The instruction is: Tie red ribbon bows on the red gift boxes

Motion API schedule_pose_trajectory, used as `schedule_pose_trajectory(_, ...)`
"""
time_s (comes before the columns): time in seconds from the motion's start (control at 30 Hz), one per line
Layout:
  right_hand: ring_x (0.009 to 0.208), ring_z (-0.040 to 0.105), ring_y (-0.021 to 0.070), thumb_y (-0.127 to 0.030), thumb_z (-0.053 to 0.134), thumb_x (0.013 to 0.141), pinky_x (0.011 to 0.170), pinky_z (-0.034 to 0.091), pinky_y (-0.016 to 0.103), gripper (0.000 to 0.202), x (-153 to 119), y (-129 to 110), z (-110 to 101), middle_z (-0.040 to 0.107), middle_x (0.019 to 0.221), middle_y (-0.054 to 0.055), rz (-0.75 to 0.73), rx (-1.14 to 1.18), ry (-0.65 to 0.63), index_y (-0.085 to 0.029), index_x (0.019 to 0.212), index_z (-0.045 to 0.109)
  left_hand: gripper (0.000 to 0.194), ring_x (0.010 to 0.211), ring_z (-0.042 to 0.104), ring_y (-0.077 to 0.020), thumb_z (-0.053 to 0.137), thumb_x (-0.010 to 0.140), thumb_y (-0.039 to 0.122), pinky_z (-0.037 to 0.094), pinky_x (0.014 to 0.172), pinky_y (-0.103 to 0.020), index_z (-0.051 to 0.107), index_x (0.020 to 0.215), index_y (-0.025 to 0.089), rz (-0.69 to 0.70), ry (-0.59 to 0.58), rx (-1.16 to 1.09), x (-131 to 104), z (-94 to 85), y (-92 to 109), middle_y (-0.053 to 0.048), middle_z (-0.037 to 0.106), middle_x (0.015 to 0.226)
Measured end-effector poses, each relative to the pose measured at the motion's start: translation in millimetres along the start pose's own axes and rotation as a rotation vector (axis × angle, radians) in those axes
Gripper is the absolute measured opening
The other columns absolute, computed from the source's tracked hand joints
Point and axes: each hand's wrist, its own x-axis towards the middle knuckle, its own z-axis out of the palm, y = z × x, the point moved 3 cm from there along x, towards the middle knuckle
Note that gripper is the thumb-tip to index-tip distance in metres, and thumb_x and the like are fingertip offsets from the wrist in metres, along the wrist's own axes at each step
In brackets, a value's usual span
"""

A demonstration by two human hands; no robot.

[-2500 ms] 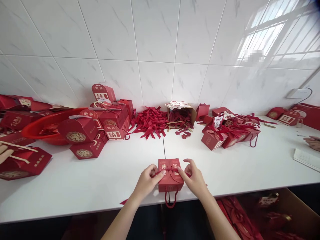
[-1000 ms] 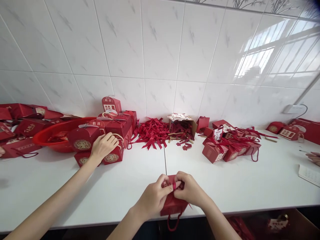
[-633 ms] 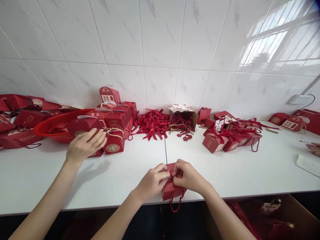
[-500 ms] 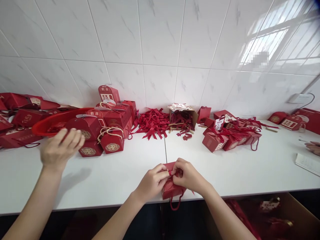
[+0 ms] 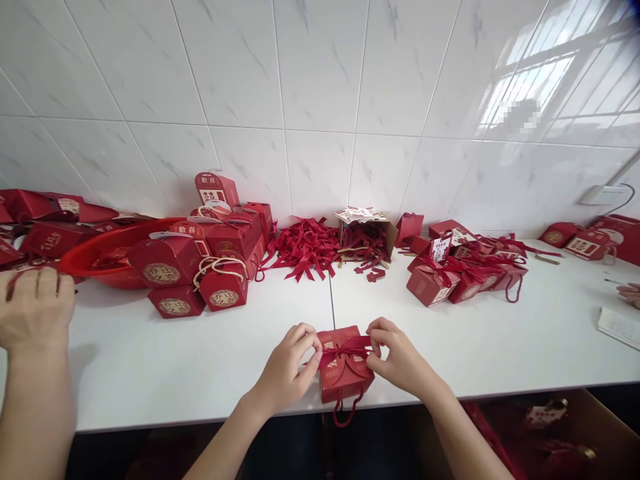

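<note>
Wrapped gift box [image 5: 345,385] at the front edge of the white bench [image 5: 270,333], its cord handle [image 5: 345,421] hanging over the edge. Left hand [image 5: 295,363] and right hand [image 5: 397,353]: each grip pinches one side of the red bow [image 5: 346,349]; fingertips partly hide the ribbon ends. Behind, left to right: orange-red basin [image 5: 120,280], partly covered by stacked boxes [image 5: 167,270]; ribbon heap [image 5: 306,248]; small carton [image 5: 391,239]; tied boxes [image 5: 433,287]. A co-worker's hand [image 5: 37,310], cut off at the left margin, stands before the basin; another person's hand [image 5: 631,294], also cropped, lies near a notepad [image 5: 620,327]. Contents of the lower carton [image 5: 607,417] are dark and indistinct.
</note>
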Motion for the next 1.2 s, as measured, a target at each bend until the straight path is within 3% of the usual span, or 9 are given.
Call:
schedule_pose_trajectory(0.13,0.106,0.051,0.0232,-0.015,0.048,0.074,0.09,0.041,0.04,0.016,1,4,4,0.051,0.107,0.008,0.009,0.015,0.066,-0.021,0.063,0.038,0.028,0.119,0.046,-0.0212,0.037,0.094,0.03,0.04,0.098,-0.036,0.053,0.074,0.02,0.022,-0.049,-0.229,9,6.5,-2,-0.007,0.054,0.123)
schedule_pose_trajectory(0.2,0.113,0.048,0.0251,-0.015,0.05,0.073,0.093,0.039,0.042,0.017,0,8,4,0.05,0.115,0.009,0.015,0.002,0.075,-0.021,0.062,0.038,0.032,0.122,0.043,-0.024,0.037,0.094,0.031,0.036,0.099,-0.042,0.055,0.071,0.019,0.048,-0.064,-0.127,12,8.0,-6,-0.006,0.054,0.126)
schedule_pose_trajectory(0.37,0.125,0.038,0.0279,-0.012,0.052,0.067,0.098,0.036,0.046,0.018,-10,18,2,0.04,0.132,0.009,0.026,-0.006,0.116,-0.022,0.073,0.039,0.028,0.119,0.041,-0.0338,0.044,0.09,0.024,0.026,0.092,-0.055,0.061,0.067,0.019,0.172,0.088,0.417,4,3.6,-11,-0.006,0.064,0.11)
schedule_pose_trajectory(0.43,0.126,0.038,0.0273,-0.01,0.051,0.065,0.098,0.037,0.046,0.021,-14,19,5,0.04,0.133,0.009,0.025,0.018,0.121,-0.023,0.076,0.038,0.027,0.116,0.042,-0.0328,0.046,0.088,0.022,0.027,0.091,-0.054,0.061,0.066,0.02,0.225,0.121,0.425,-3,5.8,-12,-0.006,0.064,0.108)
schedule_pose_trajectory(0.6,0.123,0.042,0.025,-0.007,0.047,0.064,0.098,0.037,0.043,0.023,-17,18,14,0.043,0.131,0.008,0.018,0.1,0.087,-0.023,0.08,0.042,0.041,0.112,0.045,-0.0251,0.04,0.091,0.027,0.037,0.093,-0.042,0.054,0.053,0.018,0.219,0.071,0.027,-10,11.7,-19,-0.007,0.059,0.113)
schedule_pose_trajectory(0.8,0.13,0.034,0.0245,-0.006,0.049,0.062,0.104,0.033,0.044,0.033,-22,13,6,0.039,0.137,0.006,-0.008,0.116,0.062,-0.024,0.089,0.047,0.028,0.112,0.044,-0.0306,0.05,0.087,0.027,0.029,0.092,-0.051,0.062,0.063,0.021,0.199,0.117,0.341,-10,2.5,-26,-0.006,0.062,0.105)
schedule_pose_trajectory(1.03,0.14,0.018,0.0274,-0.021,0.063,0.072,0.11,0.026,0.044,0.051,-27,-8,11,0.018,0.151,0.008,-0.202,0.21,-0.258,-0.026,0.122,0.05,0.019,0.104,0.053,-0.0213,0.041,0.093,0.031,0.043,0.09,-0.036,0.054,0.084,0.021,-0.026,0.023,-0.101,-25,27.7,-29,-0.008,0.058,0.107)
schedule_pose_trajectory(1.13,0.14,0.013,0.03,-0.039,0.071,0.071,0.111,0.024,0.046,0.062,-22,-15,21,0.019,0.152,0.003,-0.274,0.077,-0.385,-0.033,0.129,0.05,0.012,0.11,0.052,-0.0216,0.043,0.092,0.03,0.043,0.094,-0.037,0.05,0.101,0.024,-0.051,0.108,-0.246,-34,41.1,-35,-0.008,0.054,0.115)
schedule_pose_trajectory(1.2,0.137,0.021,0.029,-0.046,0.067,0.075,0.109,0.027,0.047,0.058,-15,-11,22,0.029,0.148,0.003,-0.254,-0.03,-0.365,-0.037,0.129,0.05,0.029,0.106,0.055,-0.0202,0.043,0.093,0.029,0.045,0.092,-0.039,0.036,0.12,0.029,-0.067,0.226,-0.344,-39,45.5,-45,-0.009,0.051,0.12)
